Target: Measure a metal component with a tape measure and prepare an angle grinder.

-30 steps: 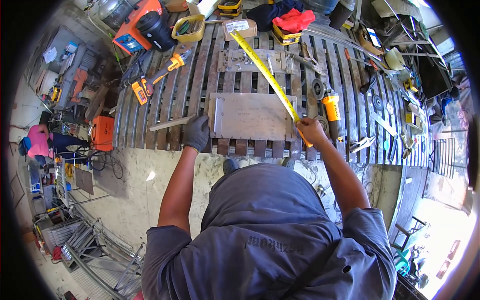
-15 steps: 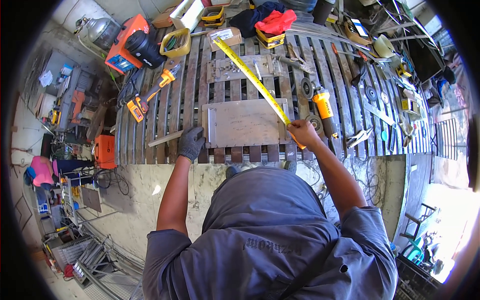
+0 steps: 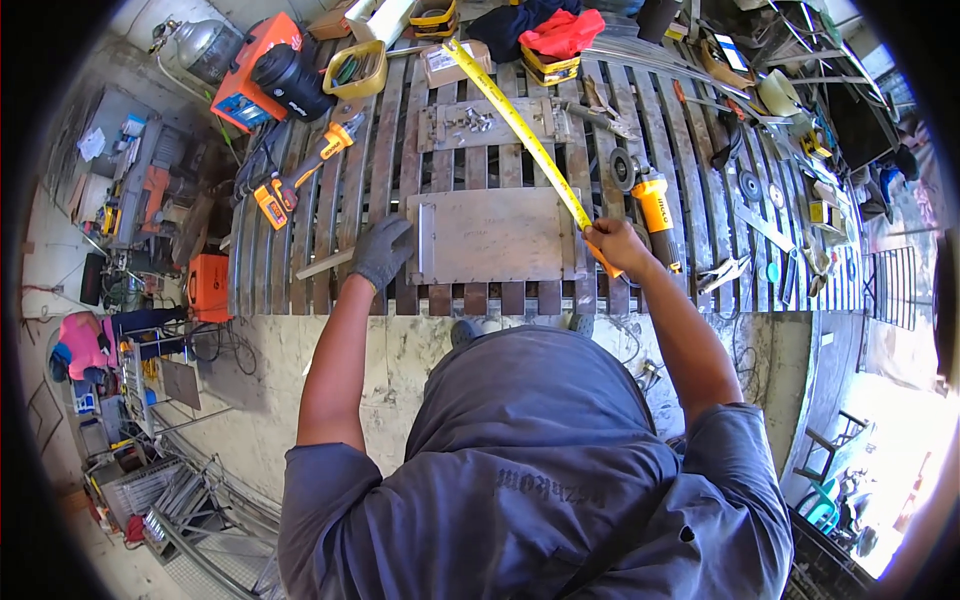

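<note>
My right hand (image 3: pixel 616 246), bare, is closed round the lower end of a yellow tape measure (image 3: pixel 535 140) near the right edge of a flat grey metal plate (image 3: pixel 495 235). The tape's blade is extended and slants up and left, its far end over a small cardboard box (image 3: pixel 455 64). My left hand (image 3: pixel 384 252), in a dark grey knit glove, is at the plate's left edge with its fingers curled against it; the fingertips are partly hidden. A thin metal strip (image 3: pixel 325 264) runs out to the left from beside this hand. Faint handwriting marks the plate.
An orange angle grinder (image 3: pixel 655 210) lies right of the plate, a cordless grinder (image 3: pixel 305 175) to the left. Behind the plate, small metal pieces rest on another plate (image 3: pixel 545 122). The slatted metal table (image 3: pixel 515 298) has gaps. Far left, a person in pink (image 3: pixel 85 342) bends over.
The tape measure has shifted up and slightly right in view, with my right hand still on it. My gloved left hand has moved up a little beside the plate. The view has shifted slightly.
</note>
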Demonstrator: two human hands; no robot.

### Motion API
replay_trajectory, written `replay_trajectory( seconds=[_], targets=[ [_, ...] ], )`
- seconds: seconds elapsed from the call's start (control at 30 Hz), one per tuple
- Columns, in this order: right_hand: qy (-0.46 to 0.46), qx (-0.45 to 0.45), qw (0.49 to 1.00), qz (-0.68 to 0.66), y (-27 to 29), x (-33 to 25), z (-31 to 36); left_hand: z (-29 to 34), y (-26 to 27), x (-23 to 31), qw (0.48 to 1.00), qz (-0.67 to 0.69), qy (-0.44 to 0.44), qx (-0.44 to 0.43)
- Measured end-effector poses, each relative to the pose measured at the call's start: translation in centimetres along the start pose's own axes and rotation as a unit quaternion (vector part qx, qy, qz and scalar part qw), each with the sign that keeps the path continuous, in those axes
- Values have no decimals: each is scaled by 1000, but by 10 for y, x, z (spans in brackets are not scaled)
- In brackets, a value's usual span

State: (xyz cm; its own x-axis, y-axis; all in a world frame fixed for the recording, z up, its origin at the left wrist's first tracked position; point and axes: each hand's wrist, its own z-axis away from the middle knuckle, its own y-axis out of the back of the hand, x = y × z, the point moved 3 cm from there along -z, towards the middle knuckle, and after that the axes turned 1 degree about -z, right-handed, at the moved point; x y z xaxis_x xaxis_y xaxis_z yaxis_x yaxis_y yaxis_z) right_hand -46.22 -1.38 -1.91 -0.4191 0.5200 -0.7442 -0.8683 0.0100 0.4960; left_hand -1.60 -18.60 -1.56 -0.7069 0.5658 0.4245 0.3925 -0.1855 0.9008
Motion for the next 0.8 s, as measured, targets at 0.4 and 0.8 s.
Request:
replay_trajectory(
  seconds=[0.4,0.8],
  targets=[
    [-8,-25,998,52,-4,-15,4,2,-8,10,996,-34,-66,-49],
    [13,-60,992,108,1,-10,16,6,-13,4,995,-46,-82,-46]
  ],
)
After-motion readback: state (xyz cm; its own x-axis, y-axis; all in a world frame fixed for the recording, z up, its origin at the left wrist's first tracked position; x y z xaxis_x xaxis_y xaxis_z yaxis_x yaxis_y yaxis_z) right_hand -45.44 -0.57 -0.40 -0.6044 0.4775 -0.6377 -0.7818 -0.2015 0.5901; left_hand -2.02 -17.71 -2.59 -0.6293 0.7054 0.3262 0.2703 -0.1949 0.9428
